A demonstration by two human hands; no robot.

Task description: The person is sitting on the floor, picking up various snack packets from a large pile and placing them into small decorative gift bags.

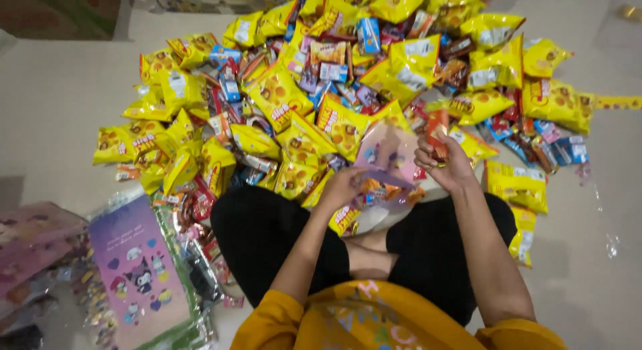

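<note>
Both grips are busy over my lap: my left hand (341,187) pinches the lower edge of a clear pink gift bag (386,159), already holding a few snacks, and my right hand (447,164) closes its fingers around a small red snack packet (438,128) just beside the bag's upper side. I sit on the floor (60,109) with a big heap of yellow snack packs (341,76) spread right in front of my knees. Off to my left lies a stack of purple cartoon-printed bags (137,270).
</note>
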